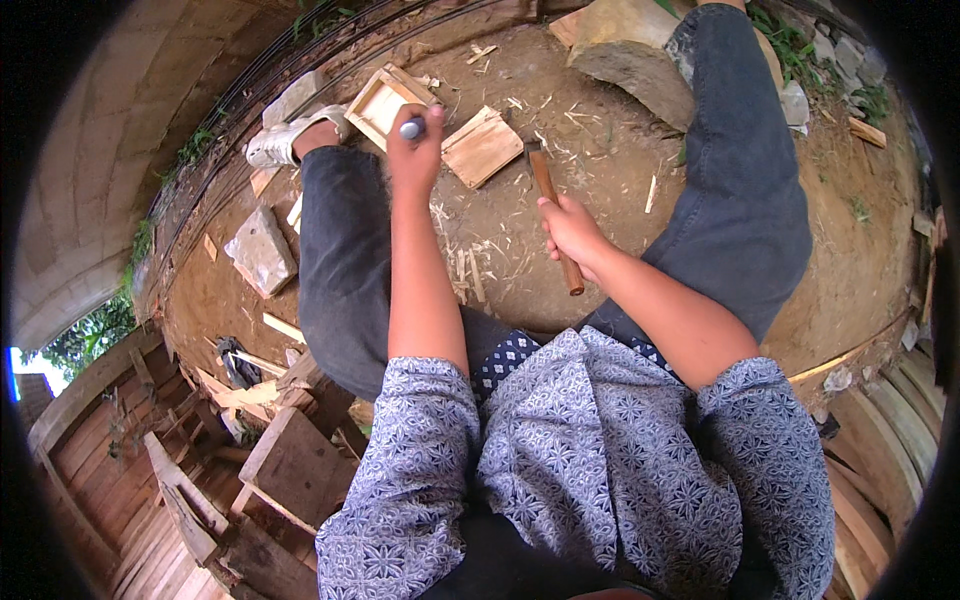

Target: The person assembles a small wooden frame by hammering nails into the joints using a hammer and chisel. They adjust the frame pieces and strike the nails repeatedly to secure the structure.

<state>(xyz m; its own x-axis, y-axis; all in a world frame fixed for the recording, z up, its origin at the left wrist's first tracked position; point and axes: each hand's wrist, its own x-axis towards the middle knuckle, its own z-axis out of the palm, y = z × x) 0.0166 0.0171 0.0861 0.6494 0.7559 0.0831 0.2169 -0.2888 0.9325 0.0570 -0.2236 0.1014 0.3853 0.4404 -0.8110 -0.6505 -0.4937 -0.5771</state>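
My left hand (414, 155) is closed round a dark grey handle with a rounded silver end (411, 129); the rest of that tool is hidden. Just beyond the hand is a small pale wooden box frame (375, 112), tilted on the ground. To its right lies a flat wooden block (484, 150) with a rough top. My right hand (578, 235) grips a hammer (572, 272) by its brown wooden handle. The hammer's dark head points away from me, near the block's right edge, apart from it.
Wood shavings (480, 265) are scattered over the bare earth between my legs. A large boulder (635, 65) sits at the far right, and a squarish stone (262, 250) lies left of my left leg. Timber scraps and planks (290, 465) are piled at the lower left.
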